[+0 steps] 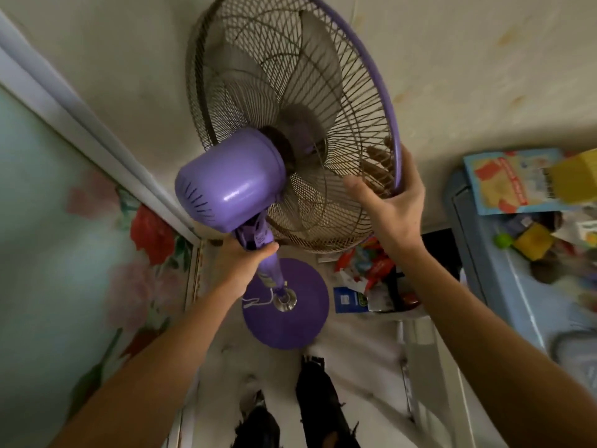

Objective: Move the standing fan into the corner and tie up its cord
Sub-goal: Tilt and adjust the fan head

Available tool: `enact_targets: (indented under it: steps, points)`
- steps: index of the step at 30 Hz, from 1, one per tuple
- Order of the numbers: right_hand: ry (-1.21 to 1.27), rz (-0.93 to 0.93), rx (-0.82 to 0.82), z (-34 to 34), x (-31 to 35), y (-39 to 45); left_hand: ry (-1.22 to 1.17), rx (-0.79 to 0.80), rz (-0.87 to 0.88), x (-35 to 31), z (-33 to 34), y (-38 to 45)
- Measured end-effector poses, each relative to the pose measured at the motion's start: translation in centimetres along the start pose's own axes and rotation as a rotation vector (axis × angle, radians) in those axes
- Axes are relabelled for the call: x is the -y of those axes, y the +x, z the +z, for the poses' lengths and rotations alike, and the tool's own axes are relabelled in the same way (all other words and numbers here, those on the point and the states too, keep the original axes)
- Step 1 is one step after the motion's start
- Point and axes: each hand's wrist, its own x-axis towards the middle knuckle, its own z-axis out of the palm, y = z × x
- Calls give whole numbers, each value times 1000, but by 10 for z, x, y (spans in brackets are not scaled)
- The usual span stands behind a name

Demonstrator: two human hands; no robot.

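Observation:
A purple standing fan (231, 179) with a dusty wire cage (290, 101) stands close to the beige wall, its round purple base (297, 321) on the pale floor. My left hand (240, 265) is shut around the fan's neck just below the motor housing. My right hand (392, 202) grips the lower right rim of the cage, fingers hooked over the purple ring. A thin white cord (258, 302) loops on the base beside the pole.
A floral panel (80, 253) with a white frame runs along the left. Bags and packets (368, 279) lie on the floor right of the base. A blue cabinet (504, 286) with clutter on top stands at the right. My legs (310, 405) are below.

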Motion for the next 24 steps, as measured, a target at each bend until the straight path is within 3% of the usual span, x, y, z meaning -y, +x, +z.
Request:
enact_targets:
  steps: [12, 24]
  points:
    - [-58, 26, -155, -53, -69, -61, -17, 231, -3, 41, 63, 3]
    - [-118, 86, -281, -58, -128, -120, -3, 446, -6, 80, 86, 10]
